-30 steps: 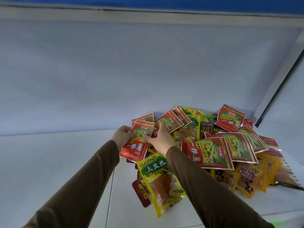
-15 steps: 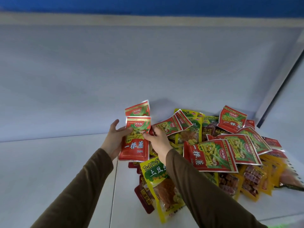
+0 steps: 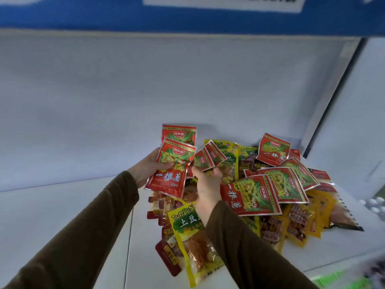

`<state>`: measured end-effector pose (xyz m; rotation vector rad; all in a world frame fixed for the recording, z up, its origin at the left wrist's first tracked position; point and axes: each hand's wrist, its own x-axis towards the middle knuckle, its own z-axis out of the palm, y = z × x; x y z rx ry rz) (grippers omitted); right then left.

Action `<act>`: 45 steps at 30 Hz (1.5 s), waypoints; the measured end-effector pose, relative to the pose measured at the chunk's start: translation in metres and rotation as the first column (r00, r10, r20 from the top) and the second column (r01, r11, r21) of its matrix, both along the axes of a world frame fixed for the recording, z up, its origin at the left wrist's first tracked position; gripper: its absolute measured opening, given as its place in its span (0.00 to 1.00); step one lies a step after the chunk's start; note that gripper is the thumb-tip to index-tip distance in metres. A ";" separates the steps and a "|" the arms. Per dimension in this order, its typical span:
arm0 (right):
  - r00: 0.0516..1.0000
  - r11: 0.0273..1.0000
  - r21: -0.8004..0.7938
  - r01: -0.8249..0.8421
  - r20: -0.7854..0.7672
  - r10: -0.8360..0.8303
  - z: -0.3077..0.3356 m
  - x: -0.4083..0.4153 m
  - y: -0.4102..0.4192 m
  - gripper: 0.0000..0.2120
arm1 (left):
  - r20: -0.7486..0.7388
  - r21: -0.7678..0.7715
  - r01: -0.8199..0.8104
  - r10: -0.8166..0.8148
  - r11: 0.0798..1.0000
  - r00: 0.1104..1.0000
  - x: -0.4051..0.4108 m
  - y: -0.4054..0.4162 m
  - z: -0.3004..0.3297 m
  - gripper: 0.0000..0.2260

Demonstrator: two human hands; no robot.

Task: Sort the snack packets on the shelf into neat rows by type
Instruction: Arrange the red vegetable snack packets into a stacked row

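Left hand (image 3: pixel 145 170) grips two red packets (image 3: pixel 170 174) just above the pile (image 3: pixel 270 190) on the shelf (image 3: pixel 62 205), right hand (image 3: pixel 206 184) pinching more red ones (image 3: pixel 205 159) off the heap — I'd square them into one stack first, then lay them on the bare left side.

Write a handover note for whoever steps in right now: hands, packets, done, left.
Left hand: grips two stacked red packets, lifted off the pile.
Right hand: reaching into the pile, fingers curled at a pair of small red packets; I cannot tell if it has them.
Mixed pile: red, yellow TuDouSi and dark red packets heaped at the right of the white shelf.
Done: only red ones being gathered; no rows laid.
Left: collect the remaining reds, then lay each type out in rows.
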<state>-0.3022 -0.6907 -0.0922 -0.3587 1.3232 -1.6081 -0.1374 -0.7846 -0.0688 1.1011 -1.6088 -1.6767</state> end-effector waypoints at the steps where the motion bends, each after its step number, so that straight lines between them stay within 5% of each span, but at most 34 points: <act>1: 1.000 1.000 0.018 0.002 0.017 -0.003 0.000 0.001 -0.001 0.37 | 0.033 -0.011 0.008 -0.008 1.000 0.999 -0.002 -0.005 0.000 0.22; 4: 0.994 1.000 0.002 -0.025 0.102 0.025 0.000 0.002 -0.007 0.30 | 0.143 -0.028 0.018 -0.013 0.999 0.990 -0.010 -0.015 -0.002 0.26; 8: 0.989 0.999 -0.030 -0.041 0.137 0.045 0.004 0.002 -0.015 0.31 | 0.269 -0.025 0.044 -0.035 0.999 0.962 -0.018 -0.016 -0.005 0.45; 16: 0.987 0.988 0.013 -0.155 -0.041 0.156 0.010 0.005 -0.023 0.31 | 0.242 -0.039 0.061 -0.050 0.997 0.969 -0.019 -0.009 -0.012 0.37; 25: 0.952 0.952 -0.132 -0.275 -0.175 0.251 0.006 0.008 -0.017 0.29 | 0.134 -0.139 -0.103 0.122 0.985 0.983 -0.006 0.012 -0.012 0.23; 29: 0.931 0.916 -0.188 -0.354 -0.163 0.327 0.013 0.010 -0.012 0.18 | 0.144 -0.113 -0.100 0.116 0.989 0.983 0.006 0.027 0.003 0.34; 32: 0.912 0.892 -0.209 -0.400 -0.185 0.366 0.019 0.009 -0.010 0.14 | 0.208 -0.218 -0.137 0.183 0.966 0.961 0.012 0.038 0.012 0.28; 35: 0.883 0.865 -0.219 -0.451 -0.252 0.396 0.029 0.004 -0.005 0.12 | 0.230 -0.341 -0.200 0.287 0.919 0.930 0.016 0.050 0.025 0.45; 40: 0.866 0.852 -0.247 -0.461 -0.335 0.371 0.046 -0.004 0.013 0.15 | -0.029 -0.100 -0.181 0.179 0.978 0.983 0.014 0.079 0.044 0.62; 42: 0.871 0.871 -0.254 -0.421 -0.382 0.309 0.048 -0.003 0.024 0.17 | -0.057 -0.060 -0.155 0.151 0.986 0.987 0.007 0.095 0.045 0.57; 45: 0.874 0.907 -0.249 -0.341 -0.439 0.208 0.042 0.001 0.037 0.20 | -0.162 0.062 -0.119 0.127 0.991 0.979 -0.012 0.120 0.041 0.31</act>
